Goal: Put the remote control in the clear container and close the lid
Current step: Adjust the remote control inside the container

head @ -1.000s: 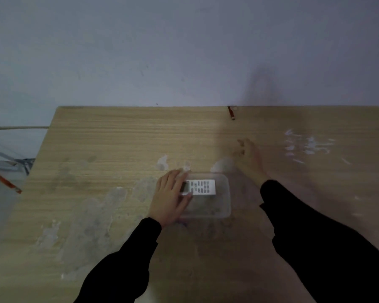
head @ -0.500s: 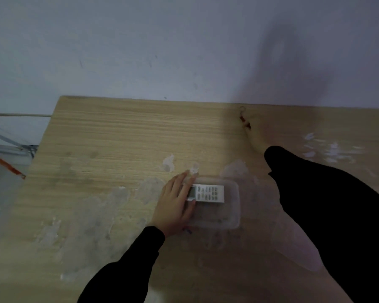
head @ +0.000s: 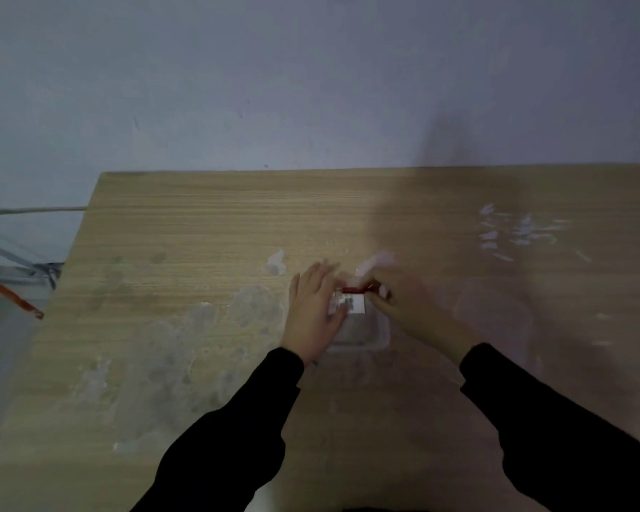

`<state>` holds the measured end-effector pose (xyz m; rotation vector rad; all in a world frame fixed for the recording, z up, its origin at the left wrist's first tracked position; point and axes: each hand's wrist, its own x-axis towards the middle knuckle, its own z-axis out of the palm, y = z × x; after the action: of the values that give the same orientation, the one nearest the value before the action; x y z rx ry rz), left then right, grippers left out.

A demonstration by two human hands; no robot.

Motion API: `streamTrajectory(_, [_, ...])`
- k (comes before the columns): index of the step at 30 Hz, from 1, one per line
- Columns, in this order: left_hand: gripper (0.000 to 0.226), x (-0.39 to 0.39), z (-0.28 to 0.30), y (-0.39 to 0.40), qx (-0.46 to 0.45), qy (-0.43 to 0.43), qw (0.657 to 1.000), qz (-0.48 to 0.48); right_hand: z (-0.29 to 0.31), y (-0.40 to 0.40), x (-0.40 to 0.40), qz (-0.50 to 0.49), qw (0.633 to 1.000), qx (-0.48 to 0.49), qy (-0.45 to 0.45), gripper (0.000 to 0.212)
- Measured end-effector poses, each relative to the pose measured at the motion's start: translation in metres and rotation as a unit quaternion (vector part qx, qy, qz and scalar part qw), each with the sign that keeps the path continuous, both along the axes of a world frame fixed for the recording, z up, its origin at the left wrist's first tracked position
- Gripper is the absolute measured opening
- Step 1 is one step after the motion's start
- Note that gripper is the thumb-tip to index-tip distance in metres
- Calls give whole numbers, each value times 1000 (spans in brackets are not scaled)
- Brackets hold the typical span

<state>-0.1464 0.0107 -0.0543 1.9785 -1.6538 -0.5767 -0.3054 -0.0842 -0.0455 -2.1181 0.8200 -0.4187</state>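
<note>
The white remote control (head: 352,304) lies in the clear container (head: 378,336) at the middle of the wooden table (head: 207,230). My left hand (head: 313,312) lies over the container's left end, with its fingers on the remote's left end. My right hand (head: 414,308) comes in from the right over the container's far right corner and pinches a small red stick-like object (head: 352,290) just above the remote's far edge. The picture is blurred around both hands. The right part of the container is hidden under my right hand.
A faint translucent shape (head: 494,319) lies on the table to the right of the container, too blurred to tell what it is. White paint marks (head: 514,230) sit at the far right. A wall (head: 311,86) runs along the table's far edge. The table's left edge drops to the floor.
My right hand reached the small red object at the table's far edge and has brought it back over the container. My left hand stayed on the remote's left end.
</note>
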Motion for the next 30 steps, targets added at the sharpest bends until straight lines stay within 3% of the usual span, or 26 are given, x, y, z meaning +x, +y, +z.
streamTrajectory(3, [11, 2, 1, 8, 36, -27, 999, 1, -7, 27, -11, 3, 1000, 14, 26, 17])
streamTrajectory(7, [7, 8, -4, 24, 80, -72, 994, -7, -19, 39, -8, 54, 995, -10, 86, 9])
streamTrajectory(10, [5, 16, -7, 27, 112, -175, 977, -55, -21, 43, 6, 104, 982, -56, 150, 7])
streamTrajectory(15, [19, 23, -4, 21, 148, -238, 955, -100, -26, 46, 18, 41, 964, -32, 262, 17])
streamTrajectory(17, [16, 22, -4, 21, 139, -267, 946, -117, -25, 48, 18, 43, 963, -34, 265, 18])
streamTrajectory(19, [17, 21, -6, 24, 128, -289, 940, -128, -20, 50, 11, 28, 976, -56, 210, 14])
streamTrajectory(22, [10, 20, -11, 35, 82, -248, 960, -97, -16, 54, -20, -128, 980, -108, 103, 10])
streamTrajectory(24, [5, 14, -11, 38, 37, -223, 972, -70, -20, 59, -50, -281, 949, -117, 86, 18])
streamTrajectory(26, [8, 2, -10, 39, -7, -205, 976, -68, -28, 66, -81, -383, 908, -63, 156, 38])
streamTrajectory(28, [17, -13, -9, 39, -30, -185, 979, -83, -36, 72, -105, -423, 864, 3, 273, 63])
streamTrajectory(30, [29, -31, -10, 37, -40, -159, 982, -90, -39, 78, -123, -451, 827, 81, 325, 85])
